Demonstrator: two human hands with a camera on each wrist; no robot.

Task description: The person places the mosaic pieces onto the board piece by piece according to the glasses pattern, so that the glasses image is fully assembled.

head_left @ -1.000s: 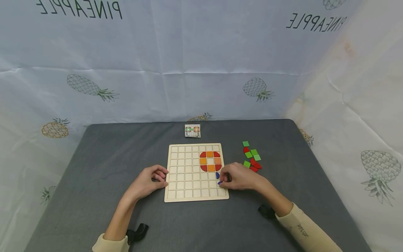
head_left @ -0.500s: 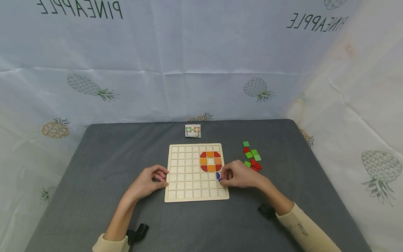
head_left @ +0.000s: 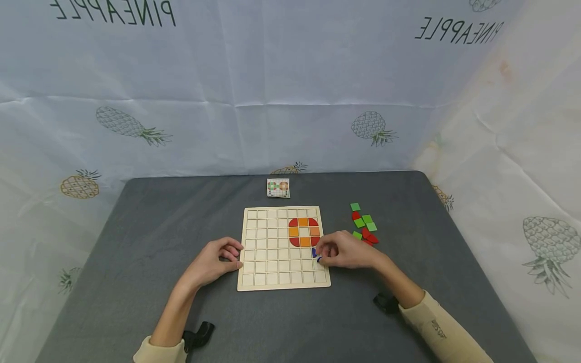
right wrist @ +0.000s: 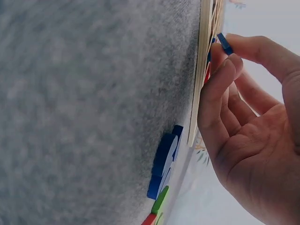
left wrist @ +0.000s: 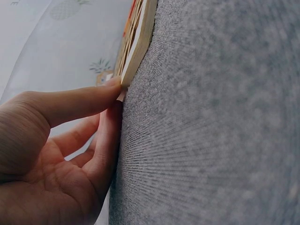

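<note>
A wooden grid board (head_left: 272, 252) lies mid-table, bearing a ring of red and orange tiles (head_left: 303, 232). One blue piece (head_left: 313, 251) sits in a cell just below the ring. My right hand (head_left: 320, 256) hovers over the board's right edge (right wrist: 202, 70) and pinches a second small blue piece (right wrist: 225, 43) between thumb and forefinger. My left hand (head_left: 236, 257) rests on the table at the board's left edge (left wrist: 136, 51); one straight finger (left wrist: 84, 101) touches that edge, and the hand holds nothing.
Loose green and red tiles (head_left: 364, 224) lie right of the board. More blue pieces (right wrist: 164, 159) lie on the grey table beside the board, under my right hand. A small pattern card (head_left: 278, 187) sits beyond the board. A pineapple-print cloth backs the table.
My right hand has shifted slightly towards the far side with the blue piece, closer to the blue piece on the board. The left hand has stayed put.
</note>
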